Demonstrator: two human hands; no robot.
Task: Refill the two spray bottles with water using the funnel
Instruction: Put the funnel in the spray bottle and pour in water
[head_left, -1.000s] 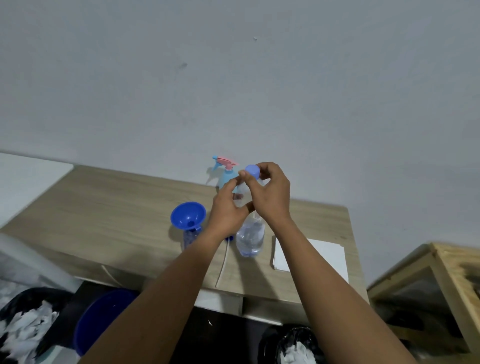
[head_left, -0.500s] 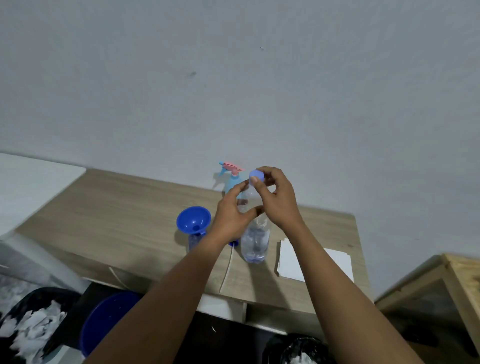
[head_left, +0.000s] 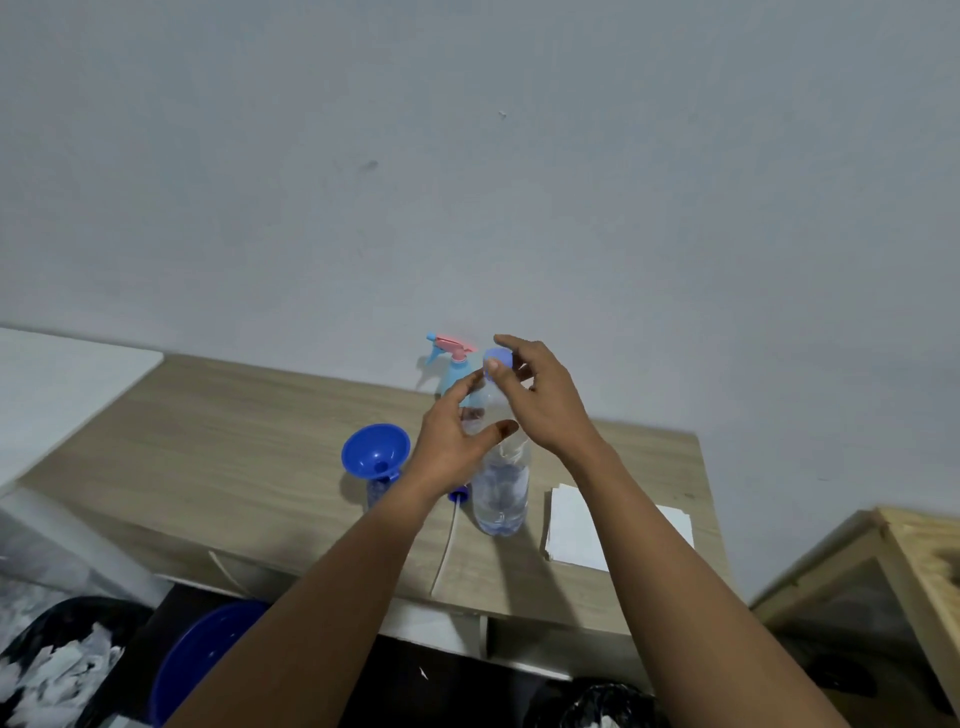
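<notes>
Your left grip (head_left: 457, 441) holds the water bottle (head_left: 501, 488) on the worktop (head_left: 234, 441), right of the blue funnel (head_left: 375, 451); your right grip (head_left: 545, 400) pinches its blue cap (head_left: 497, 357)

Both arms reach forward; left hand (head_left: 452, 447) curls round the water bottle (head_left: 501, 488) neck, right hand (head_left: 548, 410) pinches its cap (head_left: 497, 357)

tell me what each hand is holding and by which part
The left hand grips the water bottle by its upper part, just below the neck. The right hand pinches the blue cap on top of it.
</notes>
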